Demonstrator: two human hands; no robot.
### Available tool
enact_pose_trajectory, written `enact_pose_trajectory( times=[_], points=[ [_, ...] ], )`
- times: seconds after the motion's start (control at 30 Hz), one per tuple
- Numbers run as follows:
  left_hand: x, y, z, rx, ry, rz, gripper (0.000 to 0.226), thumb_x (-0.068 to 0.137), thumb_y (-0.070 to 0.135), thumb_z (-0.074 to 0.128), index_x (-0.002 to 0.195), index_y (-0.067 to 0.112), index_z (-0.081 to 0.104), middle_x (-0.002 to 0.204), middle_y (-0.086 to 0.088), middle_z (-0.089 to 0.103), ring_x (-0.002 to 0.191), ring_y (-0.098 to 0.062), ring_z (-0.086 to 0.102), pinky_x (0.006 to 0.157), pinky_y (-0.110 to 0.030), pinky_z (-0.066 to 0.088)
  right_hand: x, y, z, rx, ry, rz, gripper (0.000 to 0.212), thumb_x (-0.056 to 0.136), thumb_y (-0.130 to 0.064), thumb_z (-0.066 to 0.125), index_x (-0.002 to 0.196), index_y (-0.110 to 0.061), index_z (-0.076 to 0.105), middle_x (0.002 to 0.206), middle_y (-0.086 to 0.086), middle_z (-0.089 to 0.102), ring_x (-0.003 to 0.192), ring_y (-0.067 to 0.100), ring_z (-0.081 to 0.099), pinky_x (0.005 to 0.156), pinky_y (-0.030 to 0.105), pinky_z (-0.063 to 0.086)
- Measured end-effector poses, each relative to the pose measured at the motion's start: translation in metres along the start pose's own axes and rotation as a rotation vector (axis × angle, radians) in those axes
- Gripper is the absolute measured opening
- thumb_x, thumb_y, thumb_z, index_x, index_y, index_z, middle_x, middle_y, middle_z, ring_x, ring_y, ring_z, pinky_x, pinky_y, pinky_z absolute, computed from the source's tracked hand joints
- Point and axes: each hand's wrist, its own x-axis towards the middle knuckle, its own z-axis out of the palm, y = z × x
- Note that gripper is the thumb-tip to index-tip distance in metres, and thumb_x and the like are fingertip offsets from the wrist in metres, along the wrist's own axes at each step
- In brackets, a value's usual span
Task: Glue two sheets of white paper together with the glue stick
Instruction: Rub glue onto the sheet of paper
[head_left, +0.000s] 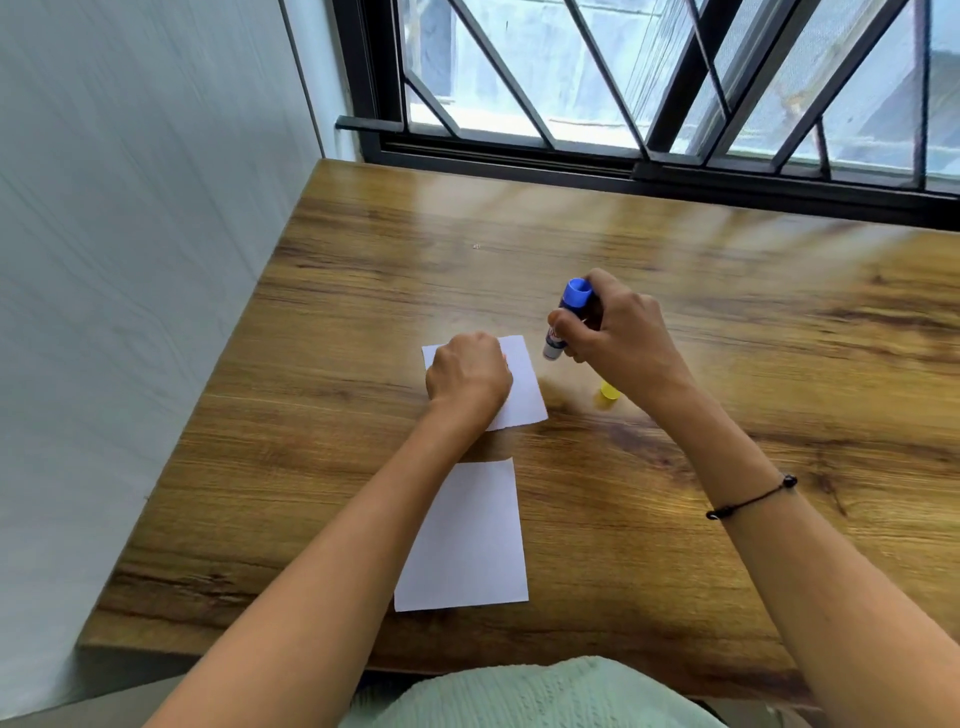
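Observation:
Two white paper sheets lie on the wooden table (727, 322). The far sheet (522, 379) is pinned under my left hand (467, 376), whose fingers are curled down onto it. The near sheet (462, 540) lies flat and untouched, just toward me. My right hand (618, 338) grips the glue stick (563, 322) with its blue base up and its open end pointing down, just off the far sheet's right edge. The yellow cap (607, 393) stands on the table under my right wrist.
A white wall (130, 312) runs along the table's left edge. A barred window (649, 78) borders the far edge. A black cord bracelet (753, 499) sits on my right forearm.

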Motion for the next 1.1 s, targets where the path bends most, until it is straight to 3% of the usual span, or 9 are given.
enact_pose_trajectory(
  times=[0.17, 0.3, 0.43, 0.83, 1.1],
  points=[
    [-0.001, -0.001, -0.002, -0.178, -0.076, -0.022, 0.021, 0.086, 0.015, 0.052, 0.106, 0.009, 0.053, 0.11, -0.015, 0.061, 0.104, -0.032, 0.055, 0.071, -0.032, 0.035, 0.016, -0.001, 0.009, 0.001, 0.012, 0.01, 0.019, 0.084, -0.021, 0.059, 0.089, -0.004, 0.051, 0.08, 0.017, 0.067, 0.072, 0.036, 0.063, 0.074, 0.052, 0.05],
    [-0.013, -0.003, 0.002, -0.199, -0.063, 0.044, 0.032, 0.086, 0.014, 0.051, 0.117, 0.018, 0.046, 0.11, -0.015, 0.06, 0.103, -0.033, 0.055, 0.073, -0.034, 0.038, 0.027, 0.0, 0.02, 0.001, -0.002, 0.005, 0.017, 0.087, -0.019, 0.057, 0.09, -0.004, 0.05, 0.084, 0.017, 0.068, 0.073, 0.034, 0.063, 0.074, 0.05, 0.05],
    [-0.017, -0.004, 0.005, -0.197, -0.039, 0.061, 0.037, 0.087, 0.016, 0.053, 0.123, 0.017, 0.044, 0.113, -0.017, 0.06, 0.104, -0.034, 0.055, 0.08, -0.039, 0.046, 0.034, 0.0, 0.032, -0.015, -0.048, -0.001, 0.02, 0.087, -0.017, 0.056, 0.096, 0.0, 0.05, 0.089, 0.019, 0.068, 0.077, 0.035, 0.063, 0.076, 0.05, 0.05],
    [-0.02, -0.003, 0.002, -0.179, -0.07, 0.062, 0.034, 0.088, 0.016, 0.051, 0.122, 0.015, 0.044, 0.113, -0.017, 0.059, 0.104, -0.035, 0.055, 0.079, -0.039, 0.044, 0.037, 0.008, 0.037, -0.062, -0.112, -0.047, 0.016, 0.087, -0.015, 0.056, 0.094, -0.002, 0.051, 0.083, 0.011, 0.065, 0.074, 0.031, 0.06, 0.072, 0.043, 0.049],
    [-0.02, -0.002, 0.001, -0.195, -0.077, 0.054, 0.036, 0.087, 0.015, 0.051, 0.122, 0.014, 0.044, 0.114, -0.017, 0.059, 0.106, -0.035, 0.053, 0.08, -0.039, 0.043, 0.017, 0.015, 0.029, -0.105, -0.16, -0.091, 0.02, 0.086, -0.017, 0.058, 0.098, -0.002, 0.052, 0.078, 0.003, 0.056, 0.065, 0.022, 0.053, 0.063, 0.03, 0.039]
  ],
)
